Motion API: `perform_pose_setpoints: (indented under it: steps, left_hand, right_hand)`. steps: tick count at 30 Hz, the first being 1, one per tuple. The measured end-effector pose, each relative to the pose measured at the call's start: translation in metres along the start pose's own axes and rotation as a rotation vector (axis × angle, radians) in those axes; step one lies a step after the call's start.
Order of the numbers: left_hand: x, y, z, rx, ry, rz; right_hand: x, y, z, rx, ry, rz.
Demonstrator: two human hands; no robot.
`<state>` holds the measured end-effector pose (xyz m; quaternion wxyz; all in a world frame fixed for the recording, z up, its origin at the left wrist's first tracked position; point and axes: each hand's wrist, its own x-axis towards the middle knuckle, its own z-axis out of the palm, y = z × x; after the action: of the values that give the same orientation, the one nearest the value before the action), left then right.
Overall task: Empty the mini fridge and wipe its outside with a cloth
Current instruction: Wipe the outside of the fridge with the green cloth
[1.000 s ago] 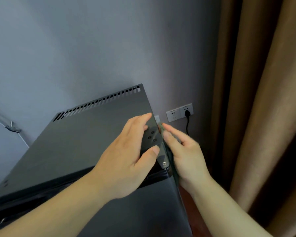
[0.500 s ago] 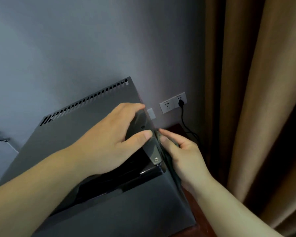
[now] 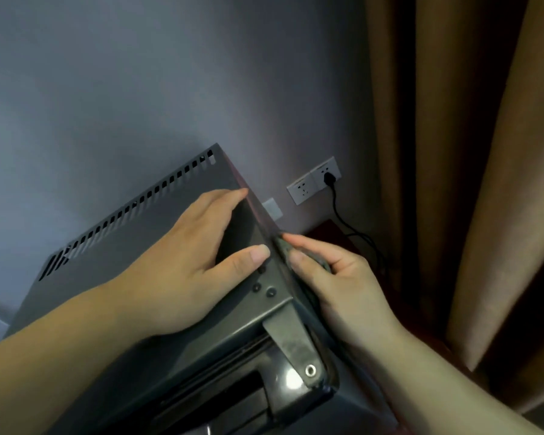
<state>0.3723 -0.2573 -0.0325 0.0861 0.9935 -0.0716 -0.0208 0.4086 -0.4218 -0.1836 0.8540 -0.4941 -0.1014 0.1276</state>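
Cloth [image 3: 321, 263] gripped in right hand [image 3: 343, 290], pressed to mini fridge [image 3: 113, 265] right side; left hand [image 3: 189, 268] flat, fingers extended, bracing top. Best: brace firmly, drag cloth evenly along edge.

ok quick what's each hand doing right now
Left hand: open, flat on the fridge top.
Right hand: holding the cloth against the fridge's side.

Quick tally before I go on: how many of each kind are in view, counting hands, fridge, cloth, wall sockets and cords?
hands: 2, left hand and right hand
mini fridge: 1
cloth: 1
wall sockets: 2
power cord: 1
Total: 7
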Motion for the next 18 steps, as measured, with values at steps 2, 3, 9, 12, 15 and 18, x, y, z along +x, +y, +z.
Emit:
perform_pose_setpoints:
  steps: [2, 3, 9, 12, 15, 18]
  left_hand:
    - [0.000, -0.002, 0.004, -0.043, 0.039, 0.007]
    - [0.000, -0.003, 0.008, -0.064, 0.065, 0.009]
    - [0.004, -0.005, 0.016, -0.105, 0.141, -0.010]
    - [0.002, -0.001, 0.014, -0.116, 0.169, -0.029]
    - [0.000, 0.002, 0.009, -0.106, 0.129, -0.030]
    - [0.001, 0.003, 0.006, -0.072, 0.086, -0.010]
  right_hand:
    - [0.004, 0.005, 0.000, -0.013, 0.028, 0.000]
    - [0.007, 0.005, 0.001, -0.020, 0.032, -0.006]
    - [0.027, -0.015, 0.014, -0.048, -0.092, -0.127]
    - [0.032, -0.007, 0.012, -0.036, -0.056, -0.088]
    - [0.039, -0.011, 0.013, -0.027, -0.087, -0.076]
    - [0.042, -0.015, 0.014, -0.026, -0.182, -0.149]
